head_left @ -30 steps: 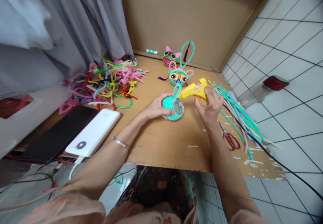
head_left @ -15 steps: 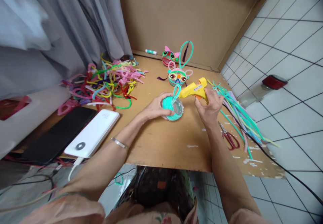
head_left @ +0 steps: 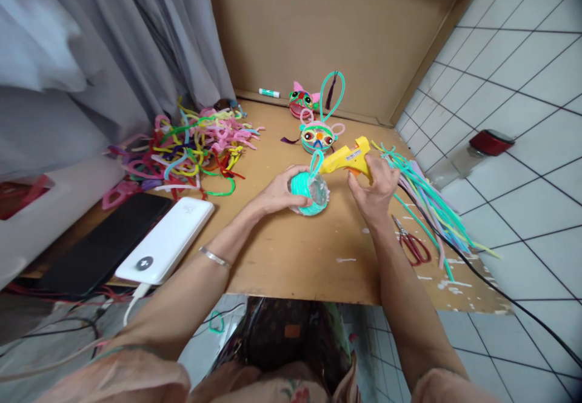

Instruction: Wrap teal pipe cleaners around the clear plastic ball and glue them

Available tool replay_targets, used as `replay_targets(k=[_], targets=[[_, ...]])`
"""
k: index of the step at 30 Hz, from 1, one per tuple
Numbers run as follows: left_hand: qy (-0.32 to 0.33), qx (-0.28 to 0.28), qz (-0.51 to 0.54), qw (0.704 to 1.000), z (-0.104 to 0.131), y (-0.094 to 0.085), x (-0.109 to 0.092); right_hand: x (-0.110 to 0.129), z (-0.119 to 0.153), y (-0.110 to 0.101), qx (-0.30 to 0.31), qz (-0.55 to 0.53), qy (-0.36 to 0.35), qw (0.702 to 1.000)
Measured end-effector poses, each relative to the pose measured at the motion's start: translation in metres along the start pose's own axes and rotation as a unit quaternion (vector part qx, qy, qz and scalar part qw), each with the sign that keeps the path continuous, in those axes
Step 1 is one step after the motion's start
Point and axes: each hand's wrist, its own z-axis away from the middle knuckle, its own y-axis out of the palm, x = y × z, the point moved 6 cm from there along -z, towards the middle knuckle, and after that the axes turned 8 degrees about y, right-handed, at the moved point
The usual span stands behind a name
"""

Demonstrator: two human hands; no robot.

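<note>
The turquoise ball (head_left: 302, 192) sits at the center of the work, off the near edge of the table (head_left: 291, 263), with a stretch of tabletop between them at 6 o'clock. The left hand (head_left: 284, 192) grips its side. At 2 o'clock, the right hand (head_left: 376, 186) grips the yellow glue gun (head_left: 349, 159), its nozzle near the ball's loop (head_left: 316, 163); whether they touch, I cannot tell. 2 face ornaments stand toward 12 o'clock. Scissors (head_left: 411, 246) lie at 4, loose fuzzy sticks (head_left: 431, 203) at 3, a tangled pile (head_left: 195, 148) at 10, and a white power bank (head_left: 167, 239) at 8.
</note>
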Motion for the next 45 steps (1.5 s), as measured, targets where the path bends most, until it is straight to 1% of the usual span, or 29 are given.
replay_targets(k=[6,9,11,14,18,21,23,25,30,33,35,36,38,39,41,42,44,45], targets=[[0.005,0.003,0.000,1.000,0.000,0.000,0.000,-0.001,0.001,0.002,0.026,-0.019,0.014,0.999],[-0.005,0.000,0.004,1.000,0.000,-0.001,0.001,-0.006,0.001,0.003,0.018,-0.040,0.034,0.998],[-0.015,-0.005,0.013,1.000,0.000,-0.001,0.001,-0.019,0.000,0.006,-0.004,-0.064,0.078,0.995],[-0.035,-0.003,0.021,0.999,0.001,-0.001,0.002,-0.050,0.000,0.014,-0.028,-0.082,0.164,0.983],[-0.039,-0.008,0.004,0.999,0.001,0.000,0.000,-0.086,0.008,0.028,0.000,-0.008,0.246,0.969],[-0.029,-0.023,-0.013,0.999,0.001,0.000,0.000,-0.102,0.021,0.038,0.069,0.080,0.302,0.947],[-0.022,-0.034,-0.022,0.999,0.000,0.000,0.001,-0.106,0.028,0.041,0.103,0.137,0.313,0.934],[-0.010,-0.041,-0.032,0.999,0.000,-0.001,0.002,-0.106,0.033,0.042,0.116,0.169,0.306,0.930],[0.015,-0.046,-0.063,0.997,-0.002,-0.003,0.000,-0.101,0.039,0.043,0.130,0.187,0.297,0.927],[0.017,-0.043,-0.077,0.996,-0.003,-0.002,-0.002,-0.092,0.037,0.039,0.119,0.202,0.282,0.930],[0.018,-0.041,-0.080,0.996,-0.003,-0.001,-0.003,-0.075,0.032,0.031,0.088,0.177,0.248,0.949],[0.021,-0.040,-0.081,0.996,-0.003,0.000,-0.004,-0.063,0.029,0.025,0.066,0.144,0.221,0.962],[0.025,-0.033,-0.083,0.996,-0.003,0.002,-0.004,-0.030,0.022,0.013,0.033,0.050,0.149,0.987],[0.028,-0.028,-0.086,0.996,-0.003,0.003,-0.004,-0.012,0.019,0.007,0.031,0.010,0.110,0.993],[0.041,-0.019,-0.094,0.995,-0.003,0.005,-0.004,0.026,0.012,-0.002,0.054,-0.056,0.042,0.996],[0.050,-0.016,-0.099,0.994,-0.003,0.006,-0.004,0.043,0.008,-0.006,0.060,-0.083,0.019,0.995],[0.068,-0.015,-0.108,0.992,-0.003,0.007,-0.005,0.067,0.000,-0.012,0.070,-0.127,0.000,0.989],[0.074,-0.015,-0.112,0.991,-0.003,0.008,-0.005,0.074,-0.004,-0.013,0.073,-0.144,0.002,0.987]])
